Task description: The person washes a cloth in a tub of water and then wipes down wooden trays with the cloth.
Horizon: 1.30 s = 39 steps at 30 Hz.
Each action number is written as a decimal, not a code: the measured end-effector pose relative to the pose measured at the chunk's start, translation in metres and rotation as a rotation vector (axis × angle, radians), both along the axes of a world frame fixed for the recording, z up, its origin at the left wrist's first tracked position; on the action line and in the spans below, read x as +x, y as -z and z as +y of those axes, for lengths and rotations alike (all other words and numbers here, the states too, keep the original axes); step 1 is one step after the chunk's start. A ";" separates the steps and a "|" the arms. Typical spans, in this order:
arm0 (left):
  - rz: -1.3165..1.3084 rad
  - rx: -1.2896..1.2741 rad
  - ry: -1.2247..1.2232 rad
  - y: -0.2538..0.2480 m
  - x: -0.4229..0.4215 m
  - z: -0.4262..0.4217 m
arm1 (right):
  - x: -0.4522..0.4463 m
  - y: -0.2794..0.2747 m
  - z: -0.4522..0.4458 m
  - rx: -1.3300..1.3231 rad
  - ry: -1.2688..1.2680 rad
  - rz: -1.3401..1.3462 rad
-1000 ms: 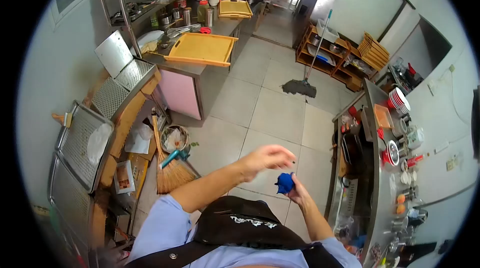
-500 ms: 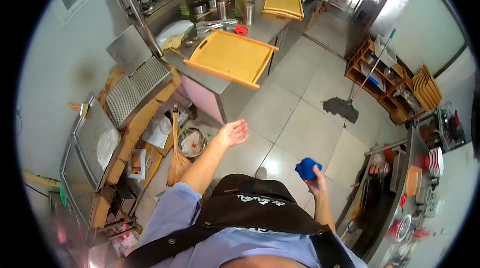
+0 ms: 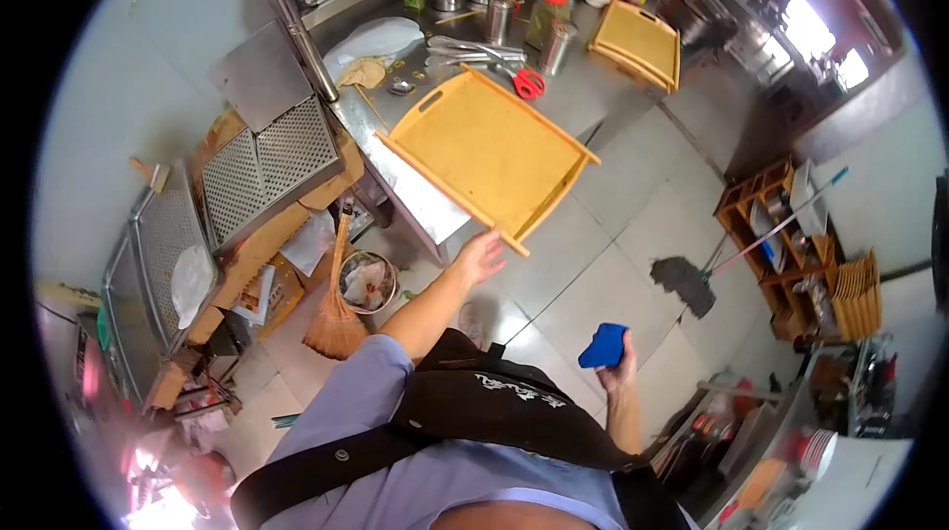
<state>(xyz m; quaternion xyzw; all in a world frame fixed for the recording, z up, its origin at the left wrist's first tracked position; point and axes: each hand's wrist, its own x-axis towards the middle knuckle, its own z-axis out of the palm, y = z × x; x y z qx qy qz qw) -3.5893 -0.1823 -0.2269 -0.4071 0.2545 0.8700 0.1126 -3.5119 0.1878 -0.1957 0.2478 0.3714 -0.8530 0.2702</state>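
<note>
L hand grip released, at yellow tray corner, contact unclear; R hand grasping blue cloth.

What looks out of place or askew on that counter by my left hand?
The large wooden tray stands out: it isn't fully on the counter. Its near corner juts past the edge over the floor, close to your left hand, so it looks poorly placed. I see no clear damage.
</note>
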 end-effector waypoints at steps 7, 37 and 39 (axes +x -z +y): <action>0.046 0.126 -0.058 0.001 -0.021 -0.004 | -0.074 -0.006 -0.029 -0.013 -0.064 0.005; 0.067 -0.564 -0.915 -0.155 0.273 0.147 | -0.204 0.004 -0.111 0.234 -1.289 0.110; 0.007 -0.566 -1.102 -0.161 0.289 0.168 | -0.173 0.004 -0.113 0.344 -1.402 0.422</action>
